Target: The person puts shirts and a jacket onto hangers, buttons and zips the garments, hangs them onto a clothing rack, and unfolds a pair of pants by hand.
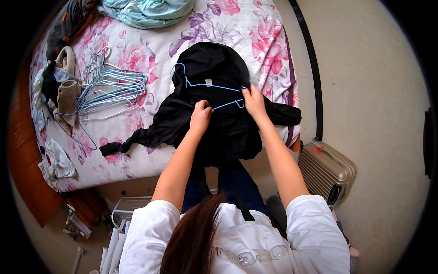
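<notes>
A black hooded jacket [223, 132] lies spread on the bed, its hood at the far end and both sleeves stretched out sideways. Over its opening is a light blue clothes hanger [210, 85], tilted, with the hook pointing to the upper left. My left hand [200, 118] is closed at the near end of the hanger's lower bar, against the jacket front. At the hanger's right side, my right hand [254, 102] is closed around the hanger; a bit of black fabric shows at its fingertips. How much cloth each hand holds is hidden.
Several blue and white hangers [114, 86] lie piled on the floral bedspread [150, 166], left of the jacket. Beyond them are folded beige clothes [68, 98]; white cloth [59, 160] lies nearer. Teal bedding [146, 11] is at the far end. A ribbed suitcase [321, 169] stands on the right.
</notes>
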Available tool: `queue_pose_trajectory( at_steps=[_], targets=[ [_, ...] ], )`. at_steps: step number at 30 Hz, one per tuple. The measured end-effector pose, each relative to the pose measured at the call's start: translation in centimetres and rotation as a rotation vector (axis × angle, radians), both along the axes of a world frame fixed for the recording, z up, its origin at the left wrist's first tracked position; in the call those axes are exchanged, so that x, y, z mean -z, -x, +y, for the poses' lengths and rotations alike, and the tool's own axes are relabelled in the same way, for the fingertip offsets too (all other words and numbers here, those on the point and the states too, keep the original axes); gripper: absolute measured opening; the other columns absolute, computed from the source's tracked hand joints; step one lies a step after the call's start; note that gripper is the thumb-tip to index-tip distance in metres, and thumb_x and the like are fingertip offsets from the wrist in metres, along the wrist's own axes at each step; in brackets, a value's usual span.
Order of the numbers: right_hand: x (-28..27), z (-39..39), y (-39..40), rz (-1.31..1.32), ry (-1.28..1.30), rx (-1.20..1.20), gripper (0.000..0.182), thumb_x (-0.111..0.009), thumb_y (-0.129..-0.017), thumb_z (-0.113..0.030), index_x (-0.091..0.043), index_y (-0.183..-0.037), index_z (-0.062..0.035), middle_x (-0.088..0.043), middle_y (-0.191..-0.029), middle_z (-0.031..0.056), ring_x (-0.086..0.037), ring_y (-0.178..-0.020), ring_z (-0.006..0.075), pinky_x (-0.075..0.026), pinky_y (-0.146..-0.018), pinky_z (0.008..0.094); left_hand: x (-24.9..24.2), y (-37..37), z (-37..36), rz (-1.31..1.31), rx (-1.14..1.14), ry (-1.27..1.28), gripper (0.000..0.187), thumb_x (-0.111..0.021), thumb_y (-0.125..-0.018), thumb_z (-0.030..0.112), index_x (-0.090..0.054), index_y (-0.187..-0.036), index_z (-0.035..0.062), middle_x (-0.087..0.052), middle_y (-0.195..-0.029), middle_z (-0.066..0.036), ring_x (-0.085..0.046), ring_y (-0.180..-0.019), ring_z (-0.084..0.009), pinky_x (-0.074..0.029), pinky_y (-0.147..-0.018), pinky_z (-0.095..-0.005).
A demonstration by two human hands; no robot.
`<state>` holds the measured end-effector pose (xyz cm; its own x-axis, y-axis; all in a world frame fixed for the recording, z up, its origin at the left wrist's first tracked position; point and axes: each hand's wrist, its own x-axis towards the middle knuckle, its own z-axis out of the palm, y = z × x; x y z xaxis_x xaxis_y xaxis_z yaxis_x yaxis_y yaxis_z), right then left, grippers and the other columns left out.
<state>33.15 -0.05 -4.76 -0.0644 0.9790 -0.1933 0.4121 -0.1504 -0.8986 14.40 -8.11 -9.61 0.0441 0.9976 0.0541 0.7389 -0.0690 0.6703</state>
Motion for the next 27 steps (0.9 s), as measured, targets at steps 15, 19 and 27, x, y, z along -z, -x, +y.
queue_pose_trajectory(
  at_steps=[15, 19, 27],
  targets=[
    [3.4, -14.6, -2.6, -0.06, -0.038, 0.444, 0.03, -0.053, -0.076, -0.001, -0.045, -0.104, -0.0025, -0.044, -0.083, 0.0047, -0.045, -0.067, 0.011, -0.041, -0.064, 0.0219, -2.2, -0.7, -12.1, 0.104, -0.305, 0.065, 0.049, -0.061, -0.072, 0.011, -0.042, -0.116, 0.0019, -0.041, -0.114, -0.017, -0.041, -0.106, -0.0346, -0.035, -0.089, -0.0392],
    [7.0, -24.0, -6.3, -0.141, 0.217, 0.805, 0.04, -0.052, -0.072, 0.002, -0.038, -0.109, -0.0016, -0.044, -0.089, 0.0066, -0.046, -0.075, 0.0122, -0.041, -0.071, 0.0243, -0.3, -1.6, -21.6, -0.153, -0.664, 0.417, 0.029, -0.062, -0.073, 0.009, -0.046, -0.095, 0.0001, -0.048, -0.087, -0.013, -0.049, -0.077, -0.0234, -0.042, -0.071, -0.034],
    [10.6, -29.6, -5.9, 0.053, 0.743, 0.471, 0.043, -0.057, -0.069, -0.007, -0.045, -0.109, 0.0026, -0.051, -0.106, 0.0108, -0.049, -0.1, 0.0259, -0.038, -0.084, 0.0325, 4.1, -0.9, -24.3, -1.176, -1.21, 1.295, 0.041, -0.068, -0.073, 0.031, -0.044, -0.097, 0.0075, -0.044, -0.103, -0.004, -0.038, -0.097, -0.0168, -0.041, -0.081, -0.0408]
  ],
)
